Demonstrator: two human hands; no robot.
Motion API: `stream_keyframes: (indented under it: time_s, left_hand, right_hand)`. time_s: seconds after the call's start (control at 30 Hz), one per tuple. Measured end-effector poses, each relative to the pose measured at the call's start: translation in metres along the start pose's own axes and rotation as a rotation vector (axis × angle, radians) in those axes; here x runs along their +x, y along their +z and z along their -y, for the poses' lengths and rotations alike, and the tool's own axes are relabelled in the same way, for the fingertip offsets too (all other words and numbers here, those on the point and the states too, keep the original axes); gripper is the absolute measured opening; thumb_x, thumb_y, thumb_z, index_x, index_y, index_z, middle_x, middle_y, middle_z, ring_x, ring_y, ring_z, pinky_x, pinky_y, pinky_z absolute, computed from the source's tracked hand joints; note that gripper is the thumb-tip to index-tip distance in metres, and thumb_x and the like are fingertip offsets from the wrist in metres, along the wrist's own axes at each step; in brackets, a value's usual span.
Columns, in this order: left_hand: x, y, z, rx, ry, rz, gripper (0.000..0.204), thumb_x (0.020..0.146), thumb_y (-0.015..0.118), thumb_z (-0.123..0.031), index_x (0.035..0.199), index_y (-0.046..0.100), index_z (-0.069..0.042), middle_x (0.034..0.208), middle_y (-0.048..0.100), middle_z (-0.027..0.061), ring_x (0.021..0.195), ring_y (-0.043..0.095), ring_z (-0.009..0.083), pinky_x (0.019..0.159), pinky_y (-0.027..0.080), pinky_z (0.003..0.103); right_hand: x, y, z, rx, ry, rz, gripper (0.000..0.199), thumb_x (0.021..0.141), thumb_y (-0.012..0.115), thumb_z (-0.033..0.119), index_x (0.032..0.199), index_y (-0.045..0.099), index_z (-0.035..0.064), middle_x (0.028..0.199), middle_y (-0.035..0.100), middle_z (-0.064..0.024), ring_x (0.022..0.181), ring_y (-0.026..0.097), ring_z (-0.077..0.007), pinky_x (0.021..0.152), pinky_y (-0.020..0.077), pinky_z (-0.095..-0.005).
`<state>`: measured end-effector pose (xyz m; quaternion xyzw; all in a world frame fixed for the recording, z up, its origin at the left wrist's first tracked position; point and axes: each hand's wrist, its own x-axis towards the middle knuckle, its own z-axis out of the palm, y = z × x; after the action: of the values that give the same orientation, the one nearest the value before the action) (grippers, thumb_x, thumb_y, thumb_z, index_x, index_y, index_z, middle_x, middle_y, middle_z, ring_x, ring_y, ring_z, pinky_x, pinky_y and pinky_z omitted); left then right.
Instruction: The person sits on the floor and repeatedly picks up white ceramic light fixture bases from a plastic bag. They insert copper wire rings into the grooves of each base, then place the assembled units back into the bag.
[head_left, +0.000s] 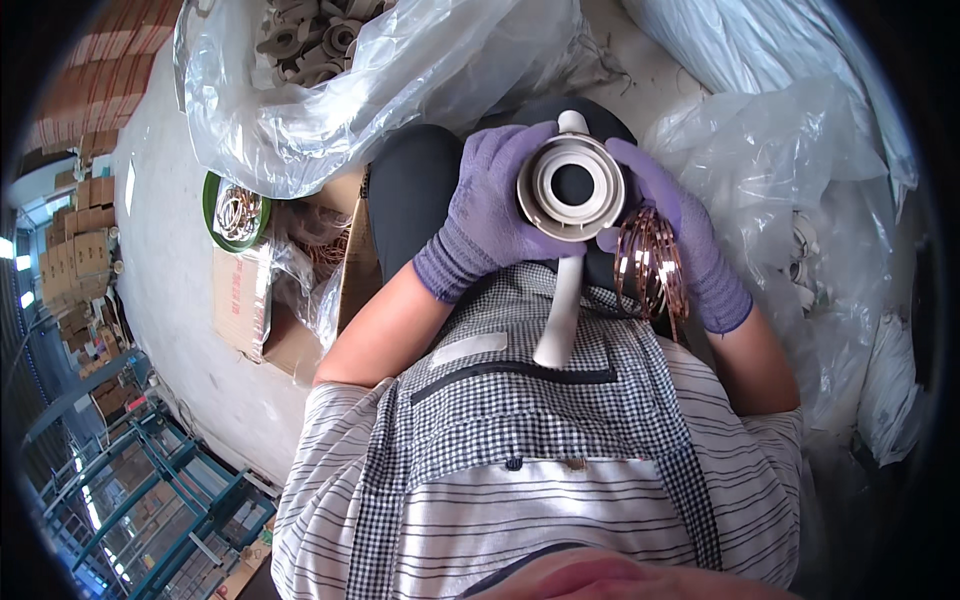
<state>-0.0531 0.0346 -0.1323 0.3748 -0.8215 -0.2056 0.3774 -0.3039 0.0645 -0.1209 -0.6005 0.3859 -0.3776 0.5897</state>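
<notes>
A pale grey, round plastic housing (538,205) faces up in front of my lap, with a dark hole through its middle. A long handle (563,315) extends from it toward my apron, and a short stub shows at its far side. My left hand (482,200), in a purple glove, is closed around the housing's left side. Also gloved in purple, my right hand (672,205) touches the housing's right rim with its fingers. A bunch of thin, shiny copper-coloured rings (650,262) hangs from that same hand, below its fingers.
At the far left, a clear plastic bag (350,130) contains several similar grey parts (320,40). A green round container (212,205) with metal rings stands by an open cardboard box (238,305). More plastic bags (790,150) lie at right. Blue metal frames (175,480) stand left.
</notes>
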Motion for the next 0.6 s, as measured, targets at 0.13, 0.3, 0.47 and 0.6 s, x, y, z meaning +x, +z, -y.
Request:
stream_keyframes:
  time_s: [0.13, 0.3, 0.47, 0.6]
  left_hand:
    - [0.005, 0.001, 0.006, -0.05, 0.004, 0.024, 0.107, 0.052, 0.098, -0.044, 0.14, 0.053, -0.003, 0.126, 0.064, 0.0147, 0.121, 0.061, 0.0344, 0.11, 0.042, 0.047]
    - [-0.007, -0.022, -0.017, -0.979, -0.532, 0.131, 0.118, 0.06, 0.098, -0.03, 0.155, 0.035, 0.003, 0.148, 0.054, 0.0158, 0.136, 0.055, 0.0271, 0.117, 0.042, 0.042]
    - [-0.009, -0.035, -0.016, -1.491, -0.455, 0.372, 0.129, 0.068, 0.091, -0.058, 0.158, 0.025, 0.007, 0.148, 0.051, 0.0263, 0.133, 0.057, 0.0345, 0.114, 0.048, 0.045]
    - [-0.009, -0.036, -0.047, -1.718, -0.506, 0.295, 0.121, 0.072, 0.089, -0.058, 0.157, 0.031, 0.005, 0.15, 0.051, 0.0209, 0.135, 0.057, 0.0278, 0.114, 0.046, 0.041]
  right_hand:
    - [0.001, 0.003, 0.005, 0.024, 0.008, -0.032, 0.085, 0.085, 0.087, 0.021, 0.155, 0.042, 0.0052, 0.133, 0.067, -0.014, 0.123, 0.064, -0.0216, 0.106, 0.0517, -0.0352]
    - [0.003, 0.004, 0.025, -0.217, -0.072, -0.033, 0.084, 0.081, 0.088, 0.029, 0.153, 0.05, 0.012, 0.133, 0.063, -0.0155, 0.113, 0.066, -0.0237, 0.097, 0.0542, -0.0354]
    - [0.006, 0.003, 0.057, -0.538, -0.401, -0.088, 0.065, 0.078, 0.083, 0.024, 0.138, 0.064, 0.0066, 0.128, 0.064, -0.0161, 0.113, 0.067, -0.027, 0.098, 0.0547, -0.036]
    - [0.005, 0.008, 0.066, -0.422, -0.557, -0.095, 0.048, 0.085, 0.073, 0.02, 0.129, 0.065, 0.0009, 0.132, 0.064, -0.0184, 0.12, 0.064, -0.0316, 0.104, 0.0505, -0.0384]
